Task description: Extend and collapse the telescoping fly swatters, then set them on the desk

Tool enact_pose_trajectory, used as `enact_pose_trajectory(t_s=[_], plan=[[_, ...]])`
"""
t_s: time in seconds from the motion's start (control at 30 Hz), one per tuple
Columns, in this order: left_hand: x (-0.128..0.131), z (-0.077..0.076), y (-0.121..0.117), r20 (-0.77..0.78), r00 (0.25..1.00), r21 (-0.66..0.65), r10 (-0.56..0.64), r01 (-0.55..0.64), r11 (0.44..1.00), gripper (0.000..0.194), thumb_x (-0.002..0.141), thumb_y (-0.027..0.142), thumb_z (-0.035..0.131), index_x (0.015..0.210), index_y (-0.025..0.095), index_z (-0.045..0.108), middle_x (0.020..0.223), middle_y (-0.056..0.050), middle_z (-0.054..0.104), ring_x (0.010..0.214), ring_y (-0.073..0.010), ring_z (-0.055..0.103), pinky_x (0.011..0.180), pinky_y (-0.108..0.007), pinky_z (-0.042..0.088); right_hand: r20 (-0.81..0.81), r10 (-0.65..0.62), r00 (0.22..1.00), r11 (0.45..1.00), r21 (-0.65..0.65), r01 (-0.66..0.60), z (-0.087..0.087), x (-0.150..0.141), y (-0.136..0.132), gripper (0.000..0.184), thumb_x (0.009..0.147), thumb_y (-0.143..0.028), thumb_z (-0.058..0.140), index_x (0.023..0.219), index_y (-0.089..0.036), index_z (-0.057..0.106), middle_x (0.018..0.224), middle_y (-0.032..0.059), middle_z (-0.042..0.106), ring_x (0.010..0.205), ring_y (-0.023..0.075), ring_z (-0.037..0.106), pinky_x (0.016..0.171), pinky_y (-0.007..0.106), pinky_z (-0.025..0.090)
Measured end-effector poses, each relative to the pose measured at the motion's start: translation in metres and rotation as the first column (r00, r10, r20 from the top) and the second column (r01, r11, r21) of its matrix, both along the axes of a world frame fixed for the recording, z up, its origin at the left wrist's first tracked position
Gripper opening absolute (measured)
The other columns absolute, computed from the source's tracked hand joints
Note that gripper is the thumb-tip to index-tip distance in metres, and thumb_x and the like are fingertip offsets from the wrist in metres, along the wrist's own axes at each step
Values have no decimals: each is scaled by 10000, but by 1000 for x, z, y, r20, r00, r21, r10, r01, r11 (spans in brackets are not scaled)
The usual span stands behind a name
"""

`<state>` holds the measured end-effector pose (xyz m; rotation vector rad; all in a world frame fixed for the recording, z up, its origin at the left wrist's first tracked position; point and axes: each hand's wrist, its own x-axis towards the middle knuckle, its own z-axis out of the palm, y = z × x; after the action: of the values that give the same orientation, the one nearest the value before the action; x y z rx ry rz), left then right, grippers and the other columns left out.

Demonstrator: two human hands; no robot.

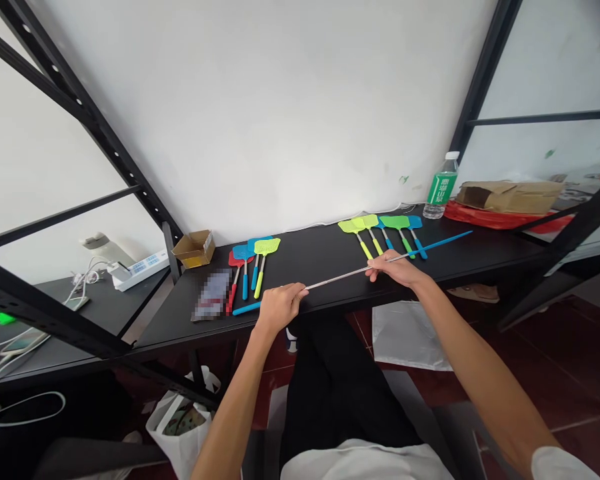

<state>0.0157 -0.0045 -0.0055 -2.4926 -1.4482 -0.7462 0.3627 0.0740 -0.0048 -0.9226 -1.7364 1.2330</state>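
Note:
I hold an extended telescopic fly swatter [337, 277] across the front of the black shelf, its metal rod running between my hands. My left hand [281, 305] is closed around it where the blue handle meets the rod. Farther up, my right hand [395, 268] pinches the rod near the blue head, which appears edge-on and points right. Behind my left hand lie several short fly swatters, among them a red one [235, 285] and a yellow-green one [263, 263]. Beyond my right hand is another row of several, including a green fly swatter [399, 227].
A small cardboard box [195, 249] and a blurred packet [213, 295] are at the shelf's left. To the right stand a water bottle [441, 187] and a brown carton [515, 197] on red plastic. Black rack posts [95, 127] frame both sides; a power strip [143, 268] lies left.

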Motion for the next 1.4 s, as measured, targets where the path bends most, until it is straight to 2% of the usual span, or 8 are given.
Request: enact_pose_trajectory(t_s=[0.2,0.53,0.73,0.9,1.07,1.23,1.4], plan=[[0,0,0,-3,1000,-20,-1,1,1000,368,1037,413,356,961,244,673,802,-25,710,713,-176,637,572,-275,283,27,-4,1000,1000,16,3,-3,3,3,422,808,-564,700,613,-201,790,623,99,732,823,299,719,914,432,487],[0,0,0,-6,1000,-27,-5,5,1000,384,1041,418,347,951,235,672,802,-27,710,721,-174,639,578,-274,286,14,-7,1000,1000,8,7,-5,11,4,415,794,-563,721,609,-198,789,616,99,731,784,281,718,909,422,474],[0,2,0,-3,1000,-29,-4,4,1000,392,1040,425,345,936,233,670,797,-28,709,718,-177,641,576,-272,293,7,-38,999,999,-2,38,-4,6,0,430,796,-563,713,582,-195,772,595,100,717,841,301,716,894,413,488],[2,4,0,8,1000,-16,2,-1,1000,363,1033,416,368,985,241,683,874,-34,728,779,-182,658,610,-261,340,-56,-60,997,997,-57,57,2,0,-4,414,745,-573,753,593,-189,769,593,95,708,702,259,692,785,389,512],[1,2,1,12,1000,-15,1,-1,1000,349,1032,407,378,997,247,685,865,-32,722,776,-177,660,620,-257,355,-56,-41,998,997,-70,37,2,0,-4,416,780,-563,729,643,-174,778,606,83,702,611,214,648,744,372,501],[-1,0,3,11,1000,-6,2,-2,1000,346,1030,408,389,991,250,694,862,-30,725,765,-172,661,612,-259,350,-24,-16,1000,999,-35,15,1,4,-5,416,799,-555,715,612,-188,771,556,69,669,679,228,653,808,372,479],[-1,-2,5,17,1000,19,16,-17,1000,352,1026,414,396,1004,246,705,867,-37,732,760,-177,664,608,-263,354,-14,-16,1000,1000,-19,16,0,6,-5,427,806,-555,707,581,-195,754,589,81,682,734,248,663,814,383,471]])
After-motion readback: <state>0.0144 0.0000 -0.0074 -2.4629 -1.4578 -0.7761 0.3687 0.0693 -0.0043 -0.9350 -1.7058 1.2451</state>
